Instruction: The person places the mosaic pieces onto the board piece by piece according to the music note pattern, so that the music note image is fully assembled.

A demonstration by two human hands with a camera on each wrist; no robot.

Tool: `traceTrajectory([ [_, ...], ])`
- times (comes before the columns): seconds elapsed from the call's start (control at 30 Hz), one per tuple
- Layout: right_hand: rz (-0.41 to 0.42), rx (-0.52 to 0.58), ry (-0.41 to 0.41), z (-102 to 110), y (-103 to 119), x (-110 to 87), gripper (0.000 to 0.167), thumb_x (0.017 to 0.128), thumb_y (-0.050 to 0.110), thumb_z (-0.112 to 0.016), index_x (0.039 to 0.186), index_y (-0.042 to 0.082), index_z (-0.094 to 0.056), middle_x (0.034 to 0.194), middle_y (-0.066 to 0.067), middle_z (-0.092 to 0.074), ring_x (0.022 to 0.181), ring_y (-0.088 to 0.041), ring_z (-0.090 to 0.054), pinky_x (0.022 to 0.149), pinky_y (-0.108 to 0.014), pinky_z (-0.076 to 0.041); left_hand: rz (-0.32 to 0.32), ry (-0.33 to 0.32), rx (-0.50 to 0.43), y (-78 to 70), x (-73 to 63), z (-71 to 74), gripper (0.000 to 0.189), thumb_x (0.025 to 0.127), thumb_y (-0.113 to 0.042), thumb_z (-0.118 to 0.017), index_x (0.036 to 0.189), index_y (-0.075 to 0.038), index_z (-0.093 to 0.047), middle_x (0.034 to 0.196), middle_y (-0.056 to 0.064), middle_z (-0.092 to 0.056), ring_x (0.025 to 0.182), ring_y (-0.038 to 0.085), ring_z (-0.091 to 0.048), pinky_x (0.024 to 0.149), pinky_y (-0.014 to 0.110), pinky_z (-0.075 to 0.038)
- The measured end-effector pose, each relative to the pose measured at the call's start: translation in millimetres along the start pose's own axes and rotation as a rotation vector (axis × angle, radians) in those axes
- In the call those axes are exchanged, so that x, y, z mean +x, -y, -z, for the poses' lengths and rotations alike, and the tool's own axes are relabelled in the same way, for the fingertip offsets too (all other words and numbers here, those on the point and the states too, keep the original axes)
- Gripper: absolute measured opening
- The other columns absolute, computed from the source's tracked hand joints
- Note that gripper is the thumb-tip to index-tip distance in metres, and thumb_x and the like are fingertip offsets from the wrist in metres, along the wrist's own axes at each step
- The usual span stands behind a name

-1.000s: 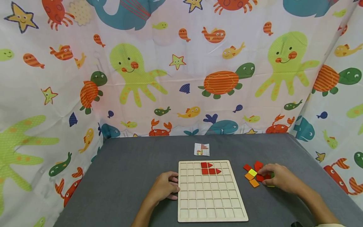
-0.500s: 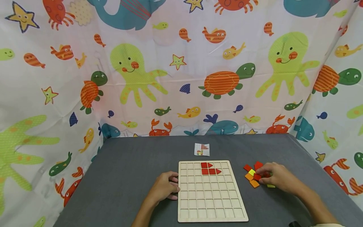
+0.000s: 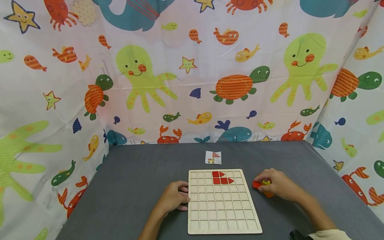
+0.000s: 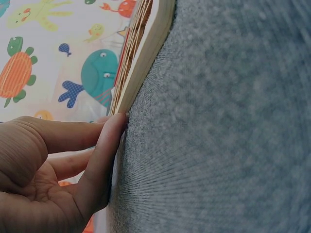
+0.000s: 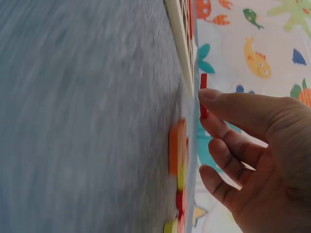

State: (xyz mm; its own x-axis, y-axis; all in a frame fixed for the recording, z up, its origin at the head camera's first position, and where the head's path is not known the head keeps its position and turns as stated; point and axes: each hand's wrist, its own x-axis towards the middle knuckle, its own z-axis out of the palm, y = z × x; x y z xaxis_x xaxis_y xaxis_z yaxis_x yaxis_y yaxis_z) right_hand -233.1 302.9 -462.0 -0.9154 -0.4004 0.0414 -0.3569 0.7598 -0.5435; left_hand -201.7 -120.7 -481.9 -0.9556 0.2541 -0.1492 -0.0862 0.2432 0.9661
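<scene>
A wooden grid board (image 3: 222, 206) lies on the grey cloth, with several red tiles (image 3: 220, 180) set in squares near its far edge. My left hand (image 3: 172, 198) holds the board's left edge; in the left wrist view thumb and finger meet at the board's rim (image 4: 133, 80). Between the thumb and forefinger of my right hand (image 3: 277, 183) is a thin red tile (image 5: 203, 82), its other fingers loosely bent. That hand is over the loose tiles (image 3: 269, 194), hiding most of them from the head view.
Behind the board lies a small card (image 3: 213, 157) printed with a grid and coloured shapes. In the right wrist view an orange tile (image 5: 174, 150) and a yellow tile (image 5: 181, 175) are on the cloth. A patterned curtain (image 3: 192, 76) hangs beyond the table.
My right hand has picked a red tile from the group and moved left with it, toward the board. The left hand keeps its place at the board's edge.
</scene>
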Motion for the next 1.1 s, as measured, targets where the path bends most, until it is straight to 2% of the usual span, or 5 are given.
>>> traceTrajectory([
  [0.23,0.071,0.052,0.023,-13.2,19.6,16.8,0.025,0.091,0.027,-0.085,0.113,0.015,-0.082,0.103,0.008,-0.070,0.094,-0.014,-0.056,0.076,-0.028,-0.052,0.003,-0.003,0.005,1.9,1.1,-0.1,0.061,0.083,0.011,-0.075,0.141,0.010,-0.058,0.117,0.020,-0.062,0.099,0.024,-0.070,0.061,0.040,-0.068],
  [0.43,0.070,0.080,0.046,-21.5,35.3,29.9,0.028,0.090,0.027,-0.086,0.115,0.014,-0.081,0.100,0.007,-0.068,0.093,-0.017,-0.055,0.073,-0.027,-0.048,0.002,0.000,0.003,0.7,0.9,-0.5,0.061,0.083,0.011,-0.075,0.141,0.010,-0.058,0.118,0.020,-0.062,0.098,0.024,-0.070,0.061,0.040,-0.068],
  [0.57,0.083,0.090,0.041,-26.2,44.4,37.9,0.024,0.091,0.021,-0.084,0.113,0.014,-0.082,0.098,0.004,-0.067,0.091,-0.021,-0.055,0.070,-0.026,-0.048,0.001,-0.005,0.000,0.9,0.3,-0.6,0.061,0.082,0.011,-0.076,0.140,0.010,-0.058,0.117,0.020,-0.062,0.098,0.024,-0.071,0.061,0.040,-0.068],
  [0.83,0.160,0.110,0.057,-33.9,57.4,52.8,0.022,0.093,0.017,-0.080,0.115,0.012,-0.082,0.105,0.003,-0.071,0.099,-0.026,-0.058,0.077,-0.030,-0.052,0.007,-0.008,0.004,2.3,0.7,0.9,0.060,0.082,0.011,-0.076,0.140,0.009,-0.059,0.116,0.019,-0.062,0.098,0.023,-0.071,0.061,0.040,-0.068],
  [1.1,0.193,0.084,0.068,-42.9,65.3,62.1,0.023,0.093,0.016,-0.081,0.116,0.012,-0.082,0.107,0.003,-0.072,0.102,-0.023,-0.060,0.082,-0.032,-0.055,0.002,-0.007,0.004,2.8,1.4,-0.3,0.061,0.082,0.011,-0.076,0.141,0.010,-0.058,0.117,0.020,-0.063,0.098,0.023,-0.071,0.060,0.041,-0.068],
])
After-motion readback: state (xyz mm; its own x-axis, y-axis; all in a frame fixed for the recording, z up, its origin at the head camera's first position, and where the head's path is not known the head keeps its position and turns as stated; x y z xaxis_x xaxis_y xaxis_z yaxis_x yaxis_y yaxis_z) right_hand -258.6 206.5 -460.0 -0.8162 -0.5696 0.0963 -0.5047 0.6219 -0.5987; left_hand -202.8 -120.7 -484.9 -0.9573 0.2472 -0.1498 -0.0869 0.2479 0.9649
